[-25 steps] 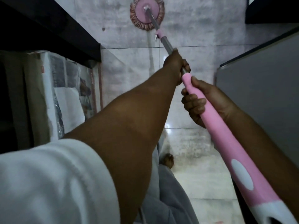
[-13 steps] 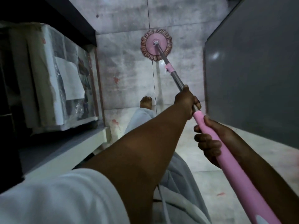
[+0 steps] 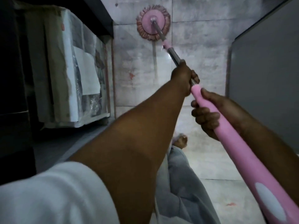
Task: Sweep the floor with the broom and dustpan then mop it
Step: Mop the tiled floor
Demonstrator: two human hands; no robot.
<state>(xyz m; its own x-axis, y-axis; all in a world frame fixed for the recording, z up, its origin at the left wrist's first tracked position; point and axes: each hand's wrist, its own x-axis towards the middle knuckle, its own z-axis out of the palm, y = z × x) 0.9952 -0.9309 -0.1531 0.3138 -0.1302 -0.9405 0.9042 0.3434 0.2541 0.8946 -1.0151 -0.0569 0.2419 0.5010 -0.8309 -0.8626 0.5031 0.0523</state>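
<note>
Mop in 2 hands, its 1 round head flat on the tiled floor.
Left hand has its grip closed round the metal shaft; right hand, just behind it, has its grip closed round the pink handle. 1 bare foot shows between the 2 arms; 1 grey panel rises at right.

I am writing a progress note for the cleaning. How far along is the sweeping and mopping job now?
Sweeping looks done, though this is unconfirmed: no sweeping tools are in view. Mopping is in hand: the left hand and right hand grip the mop, its mop head flat on the floor. Left: reddish marks on the tiles suggest more passes.
</note>
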